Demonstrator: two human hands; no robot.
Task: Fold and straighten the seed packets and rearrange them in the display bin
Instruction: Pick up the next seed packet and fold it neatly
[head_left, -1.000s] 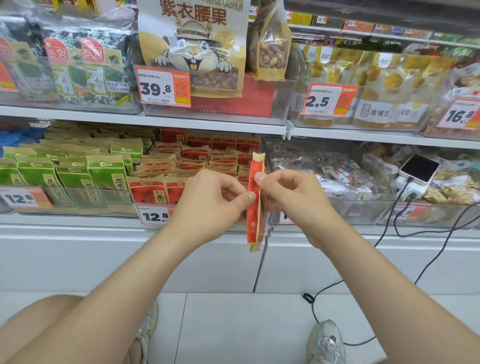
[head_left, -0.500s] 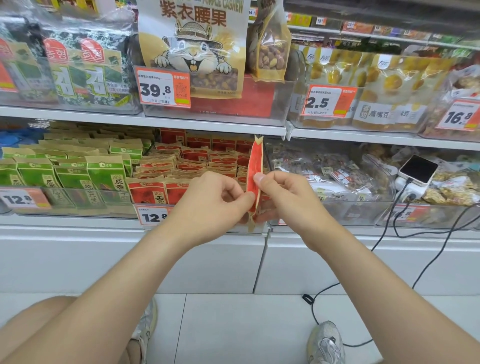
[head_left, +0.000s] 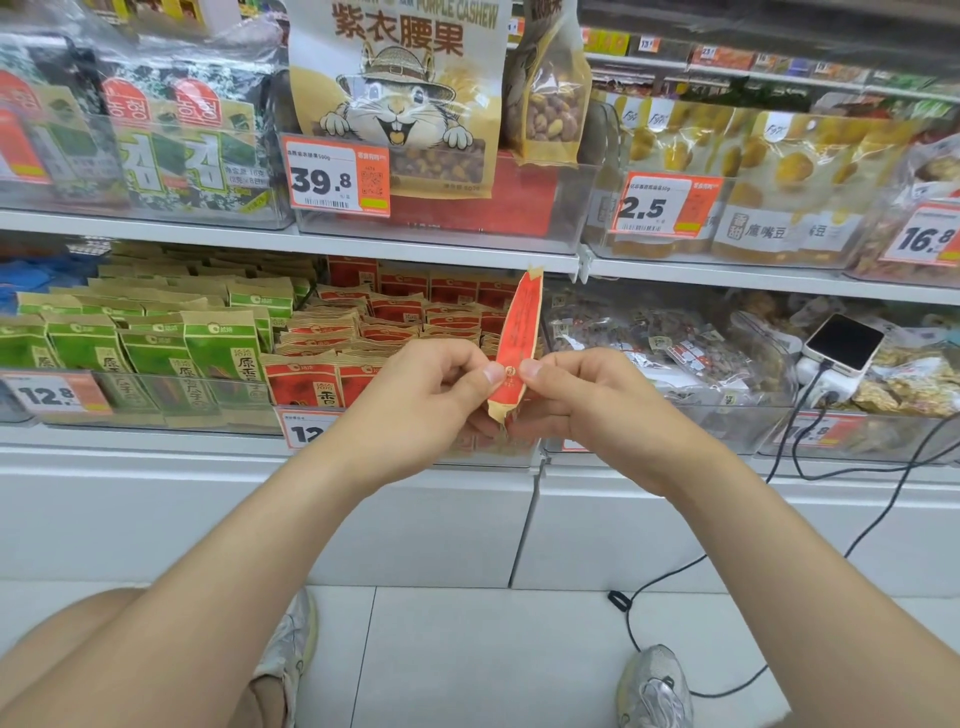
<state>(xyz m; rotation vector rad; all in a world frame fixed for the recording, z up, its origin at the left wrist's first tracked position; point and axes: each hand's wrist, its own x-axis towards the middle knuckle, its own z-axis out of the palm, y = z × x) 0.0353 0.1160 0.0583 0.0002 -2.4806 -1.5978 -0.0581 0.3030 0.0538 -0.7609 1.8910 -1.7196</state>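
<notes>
From my remote seat I see both hands raised in front of the lower shelf (head_left: 415, 248). The left hand (head_left: 431, 387) and the right hand (head_left: 587, 400) meet at the middle of the picture, and each pinches the same seed packet (head_left: 519, 332), thumb on the near face and curled fingers behind it. The two thumbs sit side by side on its lower part, almost touching.

The seed packet is red with tan paper ends and is folded lengthwise into a narrow strip. It stands nearly upright with its top leaning a little to the right, and its crumpled lower end pokes out below the thumbs. It is held in the air just in front of the clear display bin (head_left: 483, 452), not in it.

Inside that bin the other red packets (head_left: 395, 312) lie in rows, overlapping and leaning back. Left of them, a neighbouring bin holds green packets (head_left: 156, 353) with a 12.8 price tag (head_left: 49, 395) on its front.

On the shelf above stands a big cashew bag (head_left: 400, 93) with a cartoon animal in a hat. To the right a phone (head_left: 844, 343) rests on bagged snacks, and a black cable (head_left: 675, 571) runs from there down to the tiled floor (head_left: 467, 649), near a grey shoe (head_left: 654, 686)
</notes>
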